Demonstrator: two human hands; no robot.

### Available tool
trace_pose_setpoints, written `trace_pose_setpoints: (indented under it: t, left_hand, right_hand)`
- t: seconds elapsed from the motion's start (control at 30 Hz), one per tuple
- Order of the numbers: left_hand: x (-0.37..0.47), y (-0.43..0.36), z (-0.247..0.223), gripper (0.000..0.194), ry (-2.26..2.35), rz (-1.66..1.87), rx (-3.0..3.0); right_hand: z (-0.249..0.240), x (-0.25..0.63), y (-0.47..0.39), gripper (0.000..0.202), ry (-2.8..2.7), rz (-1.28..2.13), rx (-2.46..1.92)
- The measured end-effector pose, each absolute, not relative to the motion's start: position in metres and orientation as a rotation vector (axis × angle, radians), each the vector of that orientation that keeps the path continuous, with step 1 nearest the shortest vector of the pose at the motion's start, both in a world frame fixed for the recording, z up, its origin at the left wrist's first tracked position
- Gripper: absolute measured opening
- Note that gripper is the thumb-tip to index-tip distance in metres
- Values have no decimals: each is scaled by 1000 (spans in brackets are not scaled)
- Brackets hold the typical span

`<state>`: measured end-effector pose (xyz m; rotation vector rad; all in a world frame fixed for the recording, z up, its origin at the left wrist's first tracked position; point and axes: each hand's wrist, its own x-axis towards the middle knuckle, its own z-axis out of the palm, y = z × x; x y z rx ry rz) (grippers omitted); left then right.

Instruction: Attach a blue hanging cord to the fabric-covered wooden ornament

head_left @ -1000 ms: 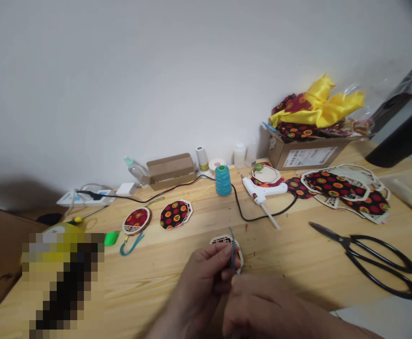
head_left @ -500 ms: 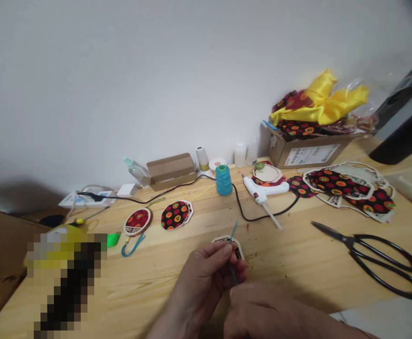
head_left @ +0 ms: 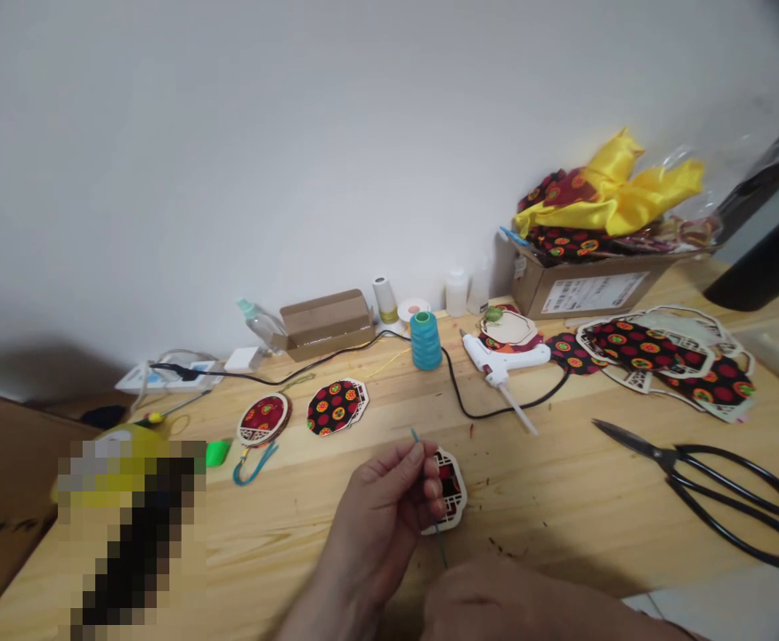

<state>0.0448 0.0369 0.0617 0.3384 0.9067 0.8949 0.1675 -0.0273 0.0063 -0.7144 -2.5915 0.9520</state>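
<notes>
My left hand [head_left: 389, 507] is closed in a pinch on a thin teal cord [head_left: 441, 547]. The cord's short end sticks up above the thumb, and its other part runs down to my right hand [head_left: 489, 595]. That hand is curled at the bottom of the view with its fingertips hidden, and the cord stretches between the two. Just behind my left fingers lies an octagon-like wooden frame piece [head_left: 456, 499] with dark red patterned fabric, partly covered by them. Further back stands a spool of teal thread [head_left: 426, 343].
Black-handled scissors [head_left: 702, 481] lie at right. A white glue gun [head_left: 506, 361] rests behind with its black cable. Fabric-covered pieces [head_left: 336, 408] and a round one with a teal loop [head_left: 263, 420] lie left. A cardboard box [head_left: 529, 289] of fabric stands back right.
My left hand has shifted slightly left and turned, so more of the frame piece shows. Less cord sticks up above the thumb. My right hand has moved slightly down.
</notes>
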Motion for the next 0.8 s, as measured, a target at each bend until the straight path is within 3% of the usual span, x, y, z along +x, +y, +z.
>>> trace_pose_setpoints:
  t: [0.3, 0.53, 0.8]
  left_hand:
    - [44, 34, 57, 9, 841, 909, 353]
    - [44, 31, 55, 12, 936, 934, 393]
    - [43, 30, 58, 12, 1030, 953, 395]
  right_hand:
    - [-14, 162, -28, 20, -2585, 1017, -734]
    - [-16, 154, -25, 26, -2502, 1045, -704]
    - [49, 187, -15, 19, -2356, 960, -727]
